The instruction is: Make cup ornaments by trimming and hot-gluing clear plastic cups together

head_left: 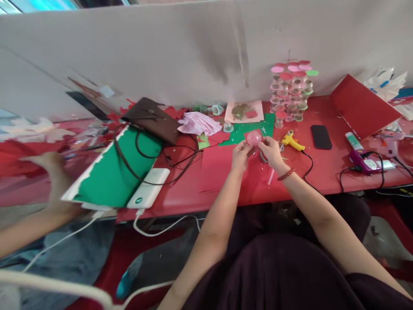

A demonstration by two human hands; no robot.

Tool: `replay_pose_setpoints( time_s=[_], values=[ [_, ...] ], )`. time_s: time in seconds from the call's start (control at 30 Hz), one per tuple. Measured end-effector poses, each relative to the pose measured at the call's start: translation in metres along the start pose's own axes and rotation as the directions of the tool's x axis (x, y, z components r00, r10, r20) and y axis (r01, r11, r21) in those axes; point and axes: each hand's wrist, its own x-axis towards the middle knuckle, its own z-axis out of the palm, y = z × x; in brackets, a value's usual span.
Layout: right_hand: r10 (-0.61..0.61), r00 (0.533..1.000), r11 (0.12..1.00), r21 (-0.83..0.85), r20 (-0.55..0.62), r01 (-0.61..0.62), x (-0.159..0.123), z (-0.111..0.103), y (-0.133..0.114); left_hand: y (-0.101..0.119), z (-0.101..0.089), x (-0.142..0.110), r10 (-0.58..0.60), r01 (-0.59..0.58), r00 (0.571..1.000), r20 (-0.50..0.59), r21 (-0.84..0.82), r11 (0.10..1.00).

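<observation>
A small clear plastic cup point(254, 137), set against a piece of red paper, is held up between both hands over the table. My left hand point(241, 156) grips its left side, fingers closed. On the right edge, my right hand point(271, 151) pinches it with thumb and fingertips. Just to the right lies a yellow glue gun point(292, 141) with a black cord. Below and left of the cup is a large sheet of red paper point(216, 168). A green sheet point(240, 131) lies behind it.
Stacked clear cups with coloured paper discs point(290, 92) stand at the back. A black phone point(321, 137) and purple power adapter point(366, 162) lie right. Leftward are a brown bag point(151, 118), green board point(116, 168) and white power bank point(150, 187). A co-worker's arm point(54, 193) reaches in.
</observation>
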Motion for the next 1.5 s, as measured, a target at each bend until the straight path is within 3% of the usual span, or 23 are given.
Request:
replay_pose_setpoints(
  time_s=[0.17, 0.37, 0.77, 1.37, 1.5],
  values=[
    [0.076, 0.996, 0.995, 0.068, -0.041, -0.073, -0.048, -0.007, 0.011, -0.025, 0.000, -0.035, 0.071, -0.068, 0.996, -0.057, 0.050, 0.996],
    [0.016, 0.995, 0.995, -0.095, -0.097, -0.026, -0.074, -0.017, 0.030, -0.047, -0.004, -0.055, 0.117, -0.109, 0.991, -0.070, 0.111, 0.988],
    [0.012, 0.998, 0.990, -0.142, -0.054, -0.019, -0.063, -0.020, 0.038, -0.044, -0.002, -0.052, 0.127, -0.122, 0.990, -0.069, 0.070, 0.990],
    [-0.187, 0.980, 0.965, -0.200, -0.069, 0.170, -0.060, -0.025, 0.055, -0.048, -0.003, -0.045, 0.144, -0.145, 0.989, -0.041, -0.037, 0.989],
    [-0.198, 0.979, 0.963, -0.197, -0.046, 0.185, -0.059, -0.029, 0.062, -0.049, -0.003, -0.047, 0.121, -0.120, 0.993, 0.017, -0.030, 0.992]
  ],
)
